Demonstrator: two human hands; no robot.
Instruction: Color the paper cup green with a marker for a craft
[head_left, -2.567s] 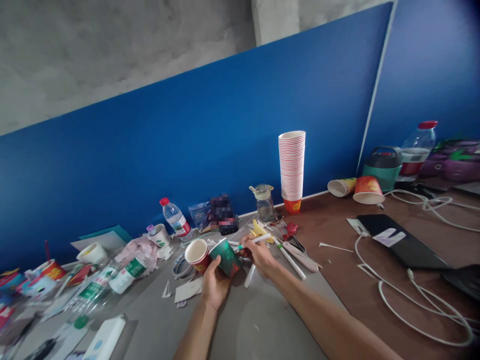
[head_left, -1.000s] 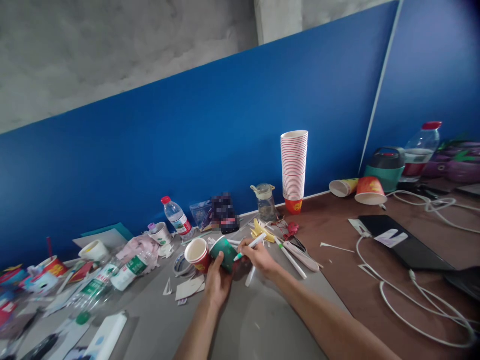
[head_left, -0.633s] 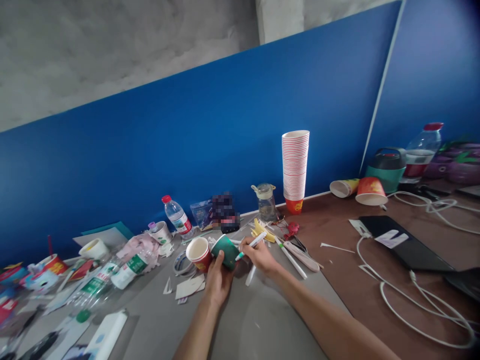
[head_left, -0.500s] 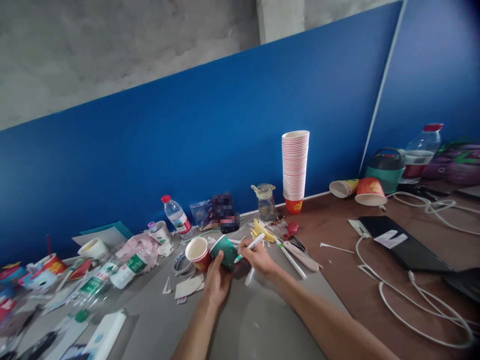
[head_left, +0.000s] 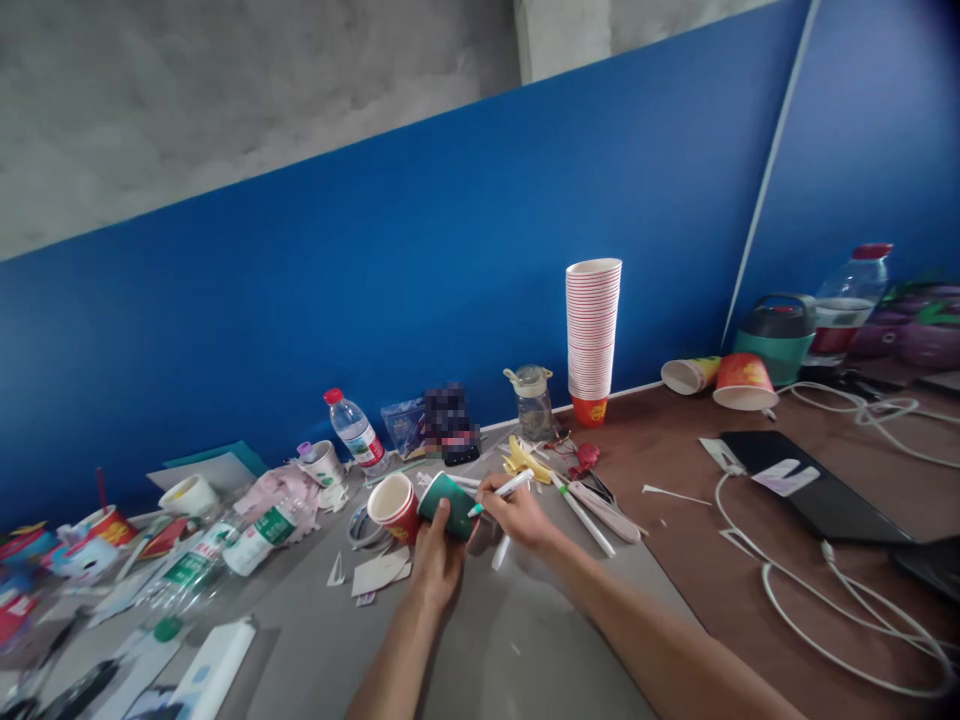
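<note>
1. Over the grey tabletop (head_left: 487, 640), my left hand (head_left: 439, 565) grips a dark green paper cup (head_left: 448, 500), tipped sideways.
2. My right hand (head_left: 517, 515) pinches a white marker pen with a green tip (head_left: 504, 491), tip at the cup's side.
3. A red paper cup (head_left: 395, 503) stands just beside it.

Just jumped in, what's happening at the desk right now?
A person holds a green cup tilted on its side in the left hand. The right hand holds a marker with its green tip at the cup's wall. A red cup stands upright just beside it on the grey table. A tall stack of cups stands by the blue panel.
</note>
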